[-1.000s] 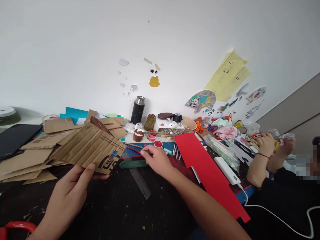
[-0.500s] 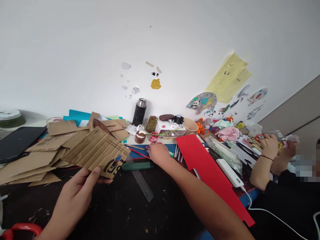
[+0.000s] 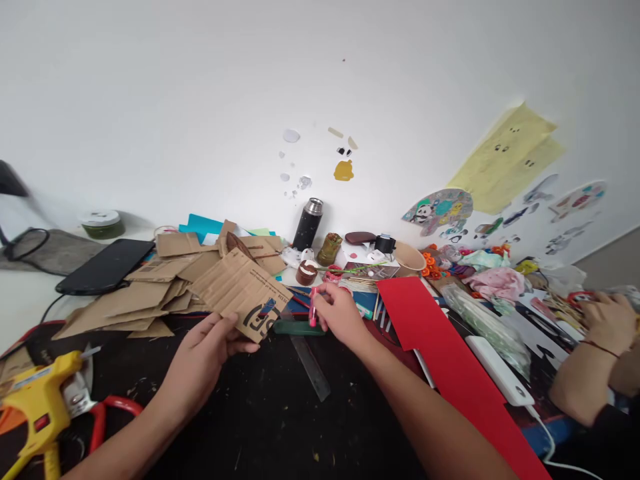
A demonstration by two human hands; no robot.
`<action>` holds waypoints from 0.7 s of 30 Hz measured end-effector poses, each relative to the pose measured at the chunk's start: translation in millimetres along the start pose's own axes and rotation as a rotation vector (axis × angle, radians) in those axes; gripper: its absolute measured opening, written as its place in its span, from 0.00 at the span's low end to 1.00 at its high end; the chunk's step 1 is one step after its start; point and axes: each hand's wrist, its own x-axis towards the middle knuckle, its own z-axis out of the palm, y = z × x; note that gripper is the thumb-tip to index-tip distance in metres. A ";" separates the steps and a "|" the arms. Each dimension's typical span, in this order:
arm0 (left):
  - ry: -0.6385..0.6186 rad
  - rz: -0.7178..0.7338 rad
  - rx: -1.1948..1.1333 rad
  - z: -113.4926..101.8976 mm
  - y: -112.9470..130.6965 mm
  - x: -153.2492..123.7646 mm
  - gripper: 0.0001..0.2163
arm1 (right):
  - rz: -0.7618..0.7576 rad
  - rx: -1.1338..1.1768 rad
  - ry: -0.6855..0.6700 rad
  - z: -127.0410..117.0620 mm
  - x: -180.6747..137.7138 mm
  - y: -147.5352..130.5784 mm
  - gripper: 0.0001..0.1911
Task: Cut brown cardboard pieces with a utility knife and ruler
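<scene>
My left hand (image 3: 207, 353) grips a corrugated cardboard piece (image 3: 240, 292) with black printed letters, holding it tilted above the black work mat (image 3: 240, 427). My right hand (image 3: 340, 313) is closed on a small pink pen-like tool (image 3: 313, 308), lifted just over a dark green utility knife (image 3: 295, 327). A clear ruler (image 3: 311, 367) lies on the mat below that hand. A paint brush with a red handle (image 3: 299, 300) lies behind the knife.
Cardboard scraps (image 3: 130, 300) pile up at left beside a black tablet (image 3: 105, 265). A yellow glue gun (image 3: 35, 393) and red-handled scissors (image 3: 113, 410) sit at the near left. Red card (image 3: 440, 353), a white power bank (image 3: 497, 370), a flask (image 3: 307, 223) and another person's hand (image 3: 607, 323) are to the right.
My right hand has picked the pink tool up from among the paints and drawn it back toward me. The view has swung left, showing the glue gun and scissors.
</scene>
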 end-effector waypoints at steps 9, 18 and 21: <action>0.033 -0.096 -0.105 1.3 12.6 3.7 0.07 | 0.046 0.899 -0.237 75.0 -17.2 -20.2 0.21; 0.073 -0.063 -0.164 -0.4 17.8 10.0 0.06 | 0.042 0.901 -0.378 91.7 -17.2 -28.5 0.27; 0.051 -0.049 -0.137 -0.5 17.5 7.8 0.07 | -0.002 0.836 -0.470 96.5 -20.9 -32.2 0.24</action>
